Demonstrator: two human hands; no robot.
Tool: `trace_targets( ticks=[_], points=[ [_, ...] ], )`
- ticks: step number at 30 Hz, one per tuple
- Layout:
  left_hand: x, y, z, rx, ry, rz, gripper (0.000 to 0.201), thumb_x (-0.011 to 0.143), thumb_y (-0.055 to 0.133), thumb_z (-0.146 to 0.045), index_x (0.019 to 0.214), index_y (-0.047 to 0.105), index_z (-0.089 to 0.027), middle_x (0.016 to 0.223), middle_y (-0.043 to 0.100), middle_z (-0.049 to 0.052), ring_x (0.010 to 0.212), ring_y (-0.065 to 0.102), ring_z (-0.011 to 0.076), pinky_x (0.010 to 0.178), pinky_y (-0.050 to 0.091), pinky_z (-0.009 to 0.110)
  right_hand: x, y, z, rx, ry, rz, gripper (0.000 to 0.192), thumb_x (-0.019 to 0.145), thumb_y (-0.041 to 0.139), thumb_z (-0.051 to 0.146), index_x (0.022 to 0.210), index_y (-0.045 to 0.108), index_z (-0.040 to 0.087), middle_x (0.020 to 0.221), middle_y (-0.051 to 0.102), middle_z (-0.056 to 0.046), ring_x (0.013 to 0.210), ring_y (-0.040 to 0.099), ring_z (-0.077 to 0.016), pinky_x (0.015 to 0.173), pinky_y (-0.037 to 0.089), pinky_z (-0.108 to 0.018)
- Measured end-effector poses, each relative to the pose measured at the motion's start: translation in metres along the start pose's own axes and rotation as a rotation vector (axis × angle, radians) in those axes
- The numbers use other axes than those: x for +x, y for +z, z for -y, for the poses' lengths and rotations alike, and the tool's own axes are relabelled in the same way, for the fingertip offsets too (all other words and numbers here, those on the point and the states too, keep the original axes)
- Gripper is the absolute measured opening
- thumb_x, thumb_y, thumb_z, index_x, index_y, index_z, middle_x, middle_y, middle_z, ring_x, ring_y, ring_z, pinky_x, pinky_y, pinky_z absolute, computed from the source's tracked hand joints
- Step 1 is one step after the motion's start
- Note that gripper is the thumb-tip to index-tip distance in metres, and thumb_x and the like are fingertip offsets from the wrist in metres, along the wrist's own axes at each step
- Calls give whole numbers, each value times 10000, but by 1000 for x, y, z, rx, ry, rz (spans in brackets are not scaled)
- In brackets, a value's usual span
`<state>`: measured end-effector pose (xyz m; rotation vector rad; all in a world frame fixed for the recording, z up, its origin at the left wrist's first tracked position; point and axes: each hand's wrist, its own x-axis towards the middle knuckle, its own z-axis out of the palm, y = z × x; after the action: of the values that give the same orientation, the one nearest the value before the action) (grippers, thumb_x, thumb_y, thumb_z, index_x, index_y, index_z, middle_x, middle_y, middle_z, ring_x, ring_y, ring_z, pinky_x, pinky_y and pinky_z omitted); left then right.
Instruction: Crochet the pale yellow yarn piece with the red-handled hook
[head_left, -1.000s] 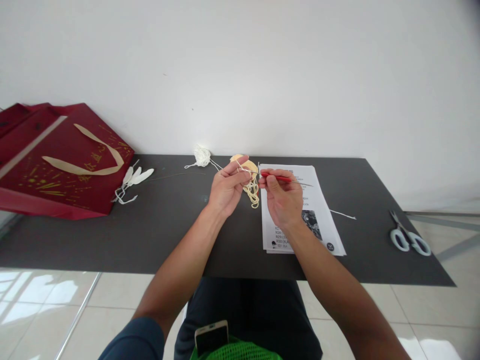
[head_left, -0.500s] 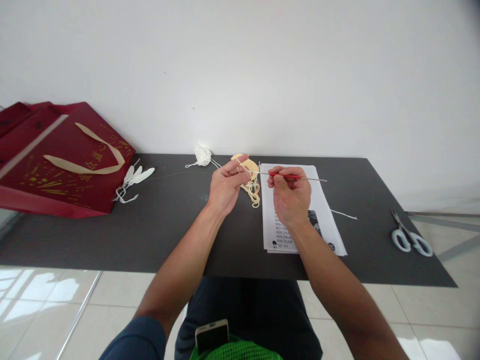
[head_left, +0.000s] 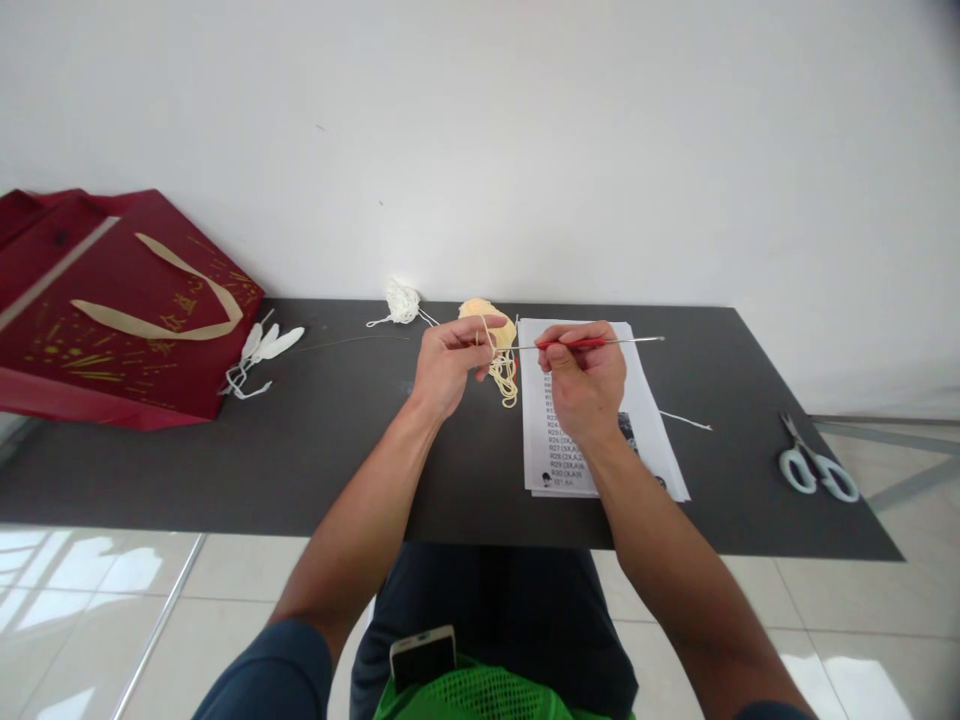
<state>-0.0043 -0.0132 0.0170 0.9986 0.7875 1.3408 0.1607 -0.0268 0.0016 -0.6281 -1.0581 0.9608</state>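
A red-gripped crochet hook (head_left: 581, 343) is held above the printed sheets (head_left: 566, 458) by the right hand (head_left: 585, 375), its grip being pinched between thumb and curled fingers, while its metal shaft is left projecting at both ends. By the left hand (head_left: 448, 368), partly curled with the thumb brought in toward the fingers, a strand of pale yellow yarn (head_left: 491, 330) is carried around the extended index finger; the near end of the hook is brought to that thumb, where what is worked cannot be made out. Behind the left hand, a yellow yarn ball (head_left: 480, 308) is seen on the tabletop (head_left: 247, 460), with loose loops spread in front of it. A white yarn ball (head_left: 403, 302) is placed to its left, near the wall. White leaf-shaped pieces (head_left: 274, 345) are laid beside a dark red gift bag (head_left: 169, 375), and scissors (head_left: 806, 460) are set well apart at the right
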Motion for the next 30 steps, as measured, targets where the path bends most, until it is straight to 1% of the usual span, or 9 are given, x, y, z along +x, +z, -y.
trace_targets(
  ticks=[5, 9, 13, 16, 22, 26, 30],
  points=[
    [-2, 1, -3, -29, -33, 51, 277, 621, 705, -86, 869, 809, -150, 602, 583, -13, 486, 426, 65, 437, 276, 217, 1, 0, 0, 41, 64, 5, 299, 803, 846, 318, 898, 567, 264, 840, 755, 40, 610, 609, -91, 577, 485, -256],
    [-2, 1, -4, -38, -72, 39, 178, 595, 681, -86, 737, 776, -138, 530, 544, -11, 457, 387, 62, 430, 230, 220, 1, 2, 4, 95, 115, 7, 317, 787, 861, 335, 883, 569, 261, 821, 753, 37, 591, 579, -85, 564, 459, -249],
    [-2, 2, -6, -43, -110, 36, 122, 561, 645, -86, 638, 730, -128, 484, 509, -4, 434, 360, 60, 424, 192, 220, 0, 4, 6, 79, 148, 4, 331, 779, 864, 379, 878, 568, 268, 817, 745, 40, 588, 562, -88, 570, 463, -257],
    [-2, 2, -8, -42, -133, 34, 114, 564, 650, -100, 644, 728, -125, 481, 503, 0, 435, 368, 64, 420, 196, 215, 0, 5, 6, 69, 139, -1, 328, 784, 861, 377, 883, 567, 271, 822, 745, 40, 599, 575, -91, 577, 470, -259],
    [-3, 1, -10, -71, -154, 23, 95, 598, 700, -111, 686, 733, -123, 519, 556, 17, 459, 440, 78, 417, 242, 202, -1, 5, 5, 63, 103, 1, 265, 824, 830, 313, 897, 580, 270, 852, 757, 37, 622, 607, -93, 606, 491, -263],
    [-2, 0, -11, -95, -176, 31, 117, 578, 667, -92, 678, 723, -116, 495, 536, 14, 435, 418, 71, 405, 216, 195, -2, 5, 5, 67, 72, 25, 240, 836, 815, 270, 894, 582, 269, 863, 760, 37, 630, 619, -91, 615, 501, -259],
    [-2, 0, -11, -93, -220, 39, 131, 551, 630, -98, 657, 705, -115, 481, 523, 20, 420, 401, 75, 396, 177, 194, -3, 4, 4, 50, 89, 32, 277, 811, 840, 312, 884, 575, 271, 854, 754, 39, 626, 613, -92, 606, 508, -257]
  ],
)
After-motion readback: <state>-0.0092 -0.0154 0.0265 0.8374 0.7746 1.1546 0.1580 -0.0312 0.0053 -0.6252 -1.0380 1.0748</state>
